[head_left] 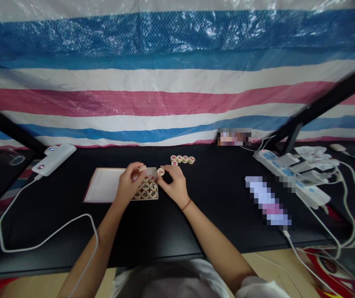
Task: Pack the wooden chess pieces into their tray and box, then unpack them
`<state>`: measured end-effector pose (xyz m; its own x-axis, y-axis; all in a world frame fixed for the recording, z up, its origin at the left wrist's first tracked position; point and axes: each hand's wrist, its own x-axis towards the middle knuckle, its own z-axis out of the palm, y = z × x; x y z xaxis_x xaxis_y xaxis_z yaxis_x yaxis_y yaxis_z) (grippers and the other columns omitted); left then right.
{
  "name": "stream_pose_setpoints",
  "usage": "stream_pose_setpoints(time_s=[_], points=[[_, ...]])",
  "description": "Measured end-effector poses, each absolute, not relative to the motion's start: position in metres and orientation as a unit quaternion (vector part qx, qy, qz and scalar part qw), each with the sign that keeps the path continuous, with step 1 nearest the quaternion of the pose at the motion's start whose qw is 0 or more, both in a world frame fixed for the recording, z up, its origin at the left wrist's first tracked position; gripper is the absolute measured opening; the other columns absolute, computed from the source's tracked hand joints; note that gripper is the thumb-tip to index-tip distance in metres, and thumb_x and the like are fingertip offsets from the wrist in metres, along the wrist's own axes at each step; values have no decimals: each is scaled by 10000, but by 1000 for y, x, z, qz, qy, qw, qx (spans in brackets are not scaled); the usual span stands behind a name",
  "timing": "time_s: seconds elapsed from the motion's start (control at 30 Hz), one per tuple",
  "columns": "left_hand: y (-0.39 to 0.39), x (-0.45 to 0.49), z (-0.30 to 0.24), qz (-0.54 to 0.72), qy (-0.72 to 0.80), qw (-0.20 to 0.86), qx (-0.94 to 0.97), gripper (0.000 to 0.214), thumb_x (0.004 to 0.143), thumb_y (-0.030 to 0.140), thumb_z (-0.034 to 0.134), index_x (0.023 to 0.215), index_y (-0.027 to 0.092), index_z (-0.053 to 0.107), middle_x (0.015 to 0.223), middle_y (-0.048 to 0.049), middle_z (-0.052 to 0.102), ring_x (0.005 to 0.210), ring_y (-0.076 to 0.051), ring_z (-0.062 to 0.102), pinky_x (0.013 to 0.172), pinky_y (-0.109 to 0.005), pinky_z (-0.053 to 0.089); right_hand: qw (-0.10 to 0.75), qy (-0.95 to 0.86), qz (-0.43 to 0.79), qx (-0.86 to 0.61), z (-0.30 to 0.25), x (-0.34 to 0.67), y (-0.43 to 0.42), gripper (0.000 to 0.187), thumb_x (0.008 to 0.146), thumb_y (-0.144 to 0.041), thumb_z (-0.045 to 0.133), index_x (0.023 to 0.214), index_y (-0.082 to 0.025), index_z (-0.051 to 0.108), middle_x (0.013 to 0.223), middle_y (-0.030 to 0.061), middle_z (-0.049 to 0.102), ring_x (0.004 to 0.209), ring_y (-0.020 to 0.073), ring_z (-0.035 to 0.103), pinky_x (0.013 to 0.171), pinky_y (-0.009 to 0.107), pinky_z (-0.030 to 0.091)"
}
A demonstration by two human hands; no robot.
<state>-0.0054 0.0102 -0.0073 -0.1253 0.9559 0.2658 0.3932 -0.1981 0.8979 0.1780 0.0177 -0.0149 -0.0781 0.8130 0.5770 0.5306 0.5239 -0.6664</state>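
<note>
Over an open box (158, 194) of Chinese chess pieces, my left hand (130, 180) pinches one round piece (142, 168), tilted on its edge. Pieces with black characters (145, 194) fill the box's near rows, and a few red ones lie farther back; my left fingers hide part of the box. Just right of the box, my right hand (175, 182) has thumb and fingers closed around a red-lettered chess piece (160, 171). Beyond that hand, several red-lettered pieces (179, 158) stand in a row on the black table (152, 236), with another piece (174, 163) nearer.
The white box lid (104, 184) lies left of the box. A white power bank (54, 159) with a cable sits at the back left. On the right are a blurred phone (267, 200) and a power strip (309, 193) with tangled cables. A striped sheet (165, 103) hangs behind.
</note>
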Motion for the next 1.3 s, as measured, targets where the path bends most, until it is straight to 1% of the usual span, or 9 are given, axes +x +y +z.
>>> stream_pose_setpoints(time_s=[0.13, 0.3, 0.53, 0.73, 0.83, 0.9, 1.03, 1.17, 1.3], points=[[15, -12, -10, 547, 557, 270, 563, 231, 825, 375, 618, 971, 197, 638, 1094, -72, 663, 995, -189, 654, 856, -318, 550, 481, -684, 139, -531, -16, 198, 26, 227, 811, -292, 572, 993, -193, 663, 931, 70, 704, 800, 199, 625, 765, 338, 511], [17, -14, -11, 556, 574, 283, 531, 351, 809, 363, 639, 1122, 205, 610, 1186, -96, 631, 1019, -202, 666, 856, -326, 566, 417, -638, 96, -640, -24, 234, 31, 208, 803, -345, 550, 903, -194, 653, 796, 53, 684, 714, 200, 603, 687, 310, 466], [11, -10, -6, 495, 585, 235, 598, 336, 824, 379, 632, 1123, 226, 622, 1075, -57, 670, 910, -180, 667, 755, -291, 556, 349, -666, 75, -655, -35, 246, 34, 176, 838, -342, 541, 858, -211, 657, 748, 37, 676, 664, 192, 566, 631, 284, 409], [6, -4, -1, 424, 563, 166, 690, 273, 826, 342, 637, 1075, 230, 630, 1037, -42, 676, 932, -192, 647, 878, -335, 514, 340, -703, 42, -623, -42, 241, 40, 172, 885, -304, 521, 873, -200, 657, 858, 73, 703, 734, 218, 578, 688, 319, 436], [5, 0, -2, 399, 561, 149, 710, 242, 801, 348, 670, 1009, 230, 638, 959, -36, 687, 881, -191, 649, 838, -318, 514, 352, -704, 42, -615, -37, 240, 41, 185, 891, -308, 519, 847, -193, 657, 872, 86, 694, 766, 224, 590, 717, 336, 450], [4, 3, -3, 387, 562, 130, 719, 218, 784, 358, 687, 954, 230, 639, 876, -27, 685, 823, -188, 645, 789, -306, 515, 395, -694, 64, -598, -31, 234, 37, 208, 901, -324, 514, 828, -190, 656, 862, 82, 689, 771, 214, 597, 737, 338, 463], [1, 9, -6, 375, 545, 103, 742, 190, 766, 341, 701, 886, 219, 618, 787, -19, 669, 765, -189, 635, 729, -300, 504, 475, -697, 176, -507, -14, 207, 17, 189, 892, -360, 564, 893, -197, 660, 843, 43, 692, 673, 155, 577, 696, 297, 489], [0, 12, -10, 356, 542, 95, 755, 129, 768, 271, 683, 838, 215, 589, 751, -12, 653, 751, -197, 625, 702, -308, 485, 479, -742, 245, -399, -3, 181, 3, 122, 845, -311, 630, 914, -215, 659, 885, 32, 684, 710, 142, 590, 666, 269, 502], [0, 13, -12, 328, 541, 97, 768, 121, 773, 245, 683, 819, 217, 574, 758, -14, 646, 753, -205, 616, 696, -317, 473, 474, -741, 263, -396, -2, 177, 1, 92, 823, -263, 636, 902, -218, 653, 884, 28, 680, 739, 142, 605, 674, 265, 509]])
